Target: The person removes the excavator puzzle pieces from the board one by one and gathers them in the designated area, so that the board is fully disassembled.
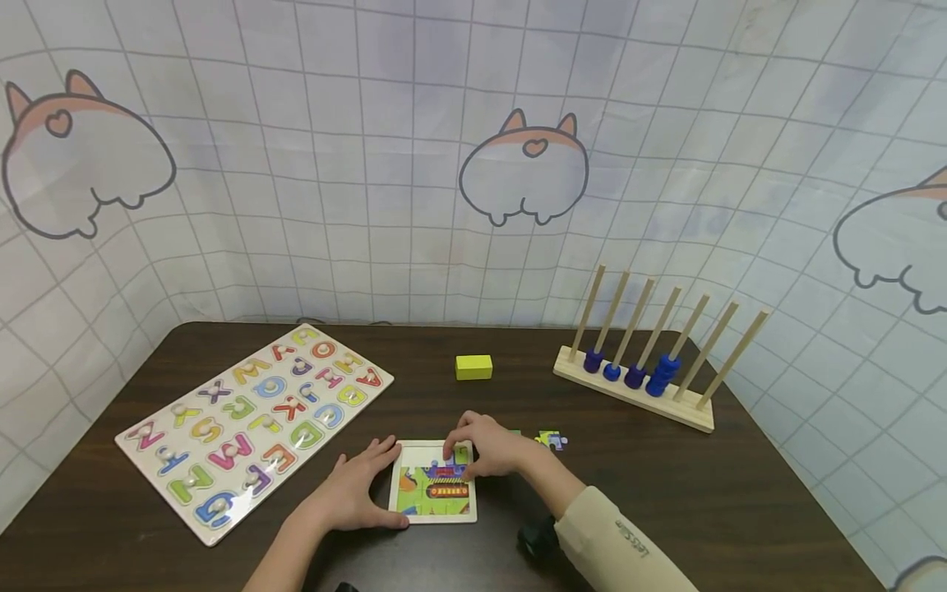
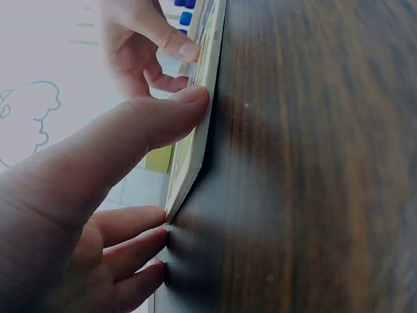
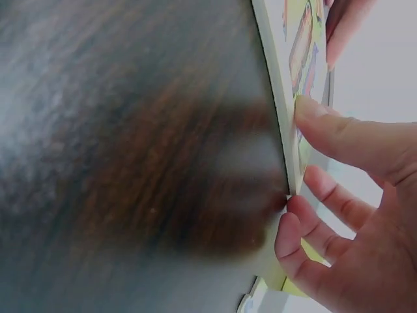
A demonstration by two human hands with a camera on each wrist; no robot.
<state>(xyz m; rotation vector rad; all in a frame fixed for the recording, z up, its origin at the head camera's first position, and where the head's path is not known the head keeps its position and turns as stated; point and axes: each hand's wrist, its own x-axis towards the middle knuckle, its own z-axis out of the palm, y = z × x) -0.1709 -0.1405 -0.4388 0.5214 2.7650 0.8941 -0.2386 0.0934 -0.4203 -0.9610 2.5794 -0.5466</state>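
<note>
Dark wood worktop (image 1: pixel 710 493); jigsaw tray (image 1: pixel 432 520) is flanked by left grip (image 1: pixel 353 492), spread wide along its left edge, and right grip (image 1: pixel 488 446), placed over its far-right corner; whether anything is pinched cannot be told. Loose pieces (image 1: pixel 547 438) are seen nearer right grip.

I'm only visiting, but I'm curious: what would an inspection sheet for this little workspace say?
Surface: dark wood-grain tabletop.
Job's things: puzzle tray, partly filled, pale base showing; loose puzzle pieces lie to its right.
Clutter: alphabet board at left, yellow block beyond the tray, peg stand with blue and purple beads at right.
Hands: left hand touches the tray's left side; right hand works at its right side, any pinched piece unclear.
Cables: thin dark line at the tabletop's far edge, possibly a cable.
Surroundings: grid-patterned backdrop with cartoon animals.
</note>
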